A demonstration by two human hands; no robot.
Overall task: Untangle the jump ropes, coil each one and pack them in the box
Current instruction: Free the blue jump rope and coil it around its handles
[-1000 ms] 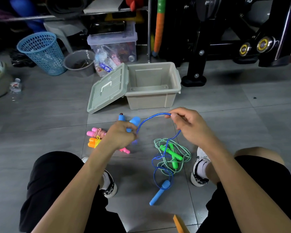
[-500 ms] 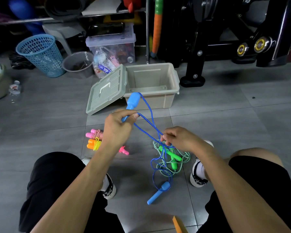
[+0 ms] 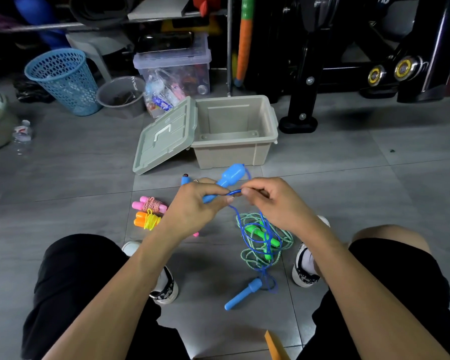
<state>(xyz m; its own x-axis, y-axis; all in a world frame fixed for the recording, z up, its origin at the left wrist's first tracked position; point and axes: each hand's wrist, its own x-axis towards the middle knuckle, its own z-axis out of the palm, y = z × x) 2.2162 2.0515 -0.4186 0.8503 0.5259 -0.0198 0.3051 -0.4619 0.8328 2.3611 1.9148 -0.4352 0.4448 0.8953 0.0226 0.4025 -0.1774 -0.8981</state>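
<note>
My left hand (image 3: 195,206) grips a blue jump rope handle (image 3: 230,176) that points up toward the beige box (image 3: 234,154). My right hand (image 3: 276,201) pinches the blue cord (image 3: 234,192) right beside the left thumb. The cord runs down over a loose green rope (image 3: 265,237) with green handles to the second blue handle (image 3: 240,294) lying on the floor. Coiled pink (image 3: 148,205) and orange-yellow (image 3: 147,220) ropes lie left of my left hand. The box stands open with nothing visible inside, its lid (image 3: 164,137) leaning against the left wall.
A blue mesh bin (image 3: 63,79), a grey bucket (image 3: 121,96) and a clear storage box (image 3: 172,71) stand behind the beige box. A black machine frame (image 3: 348,61) fills the back right. My knees and shoes flank the ropes.
My right hand rose from the green rope pile and brought a loop of blue cord up to the left hand. The blue handle tilted lower and to the right.
</note>
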